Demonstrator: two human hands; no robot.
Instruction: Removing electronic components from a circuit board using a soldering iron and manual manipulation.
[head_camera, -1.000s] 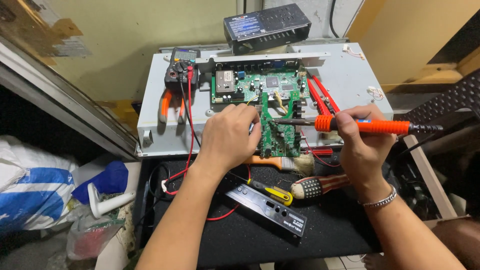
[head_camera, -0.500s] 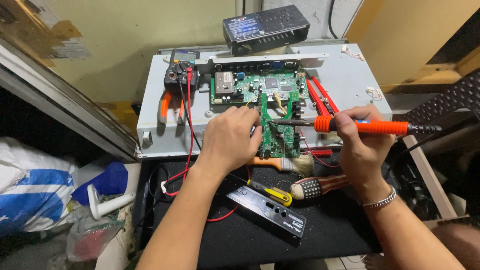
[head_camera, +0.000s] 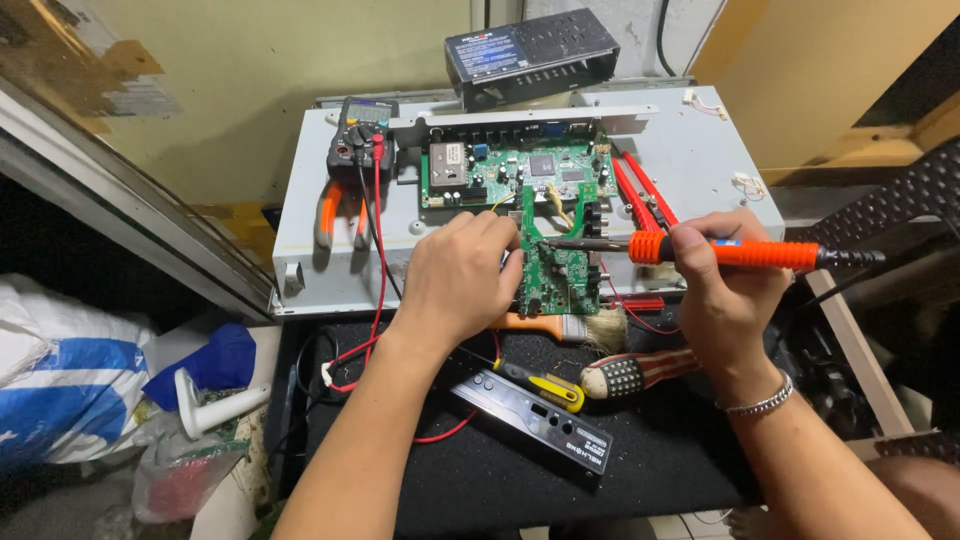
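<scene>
Green board (head_camera: 556, 270) partly hidden by left hand (head_camera: 462, 280).

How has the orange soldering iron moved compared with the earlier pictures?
No. The orange soldering iron in the right hand lies at the same spot against the small green circuit board.

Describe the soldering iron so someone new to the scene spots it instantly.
Start at the pale grey metal chassis lying flat at the back of the bench, with a green circuit board mounted on it. At its front edge the right hand holds the soldering iron level, tip on a smaller green board. Its bright orange handle and long dark metal tip distinguish it from the striped screwdriver below.
</scene>
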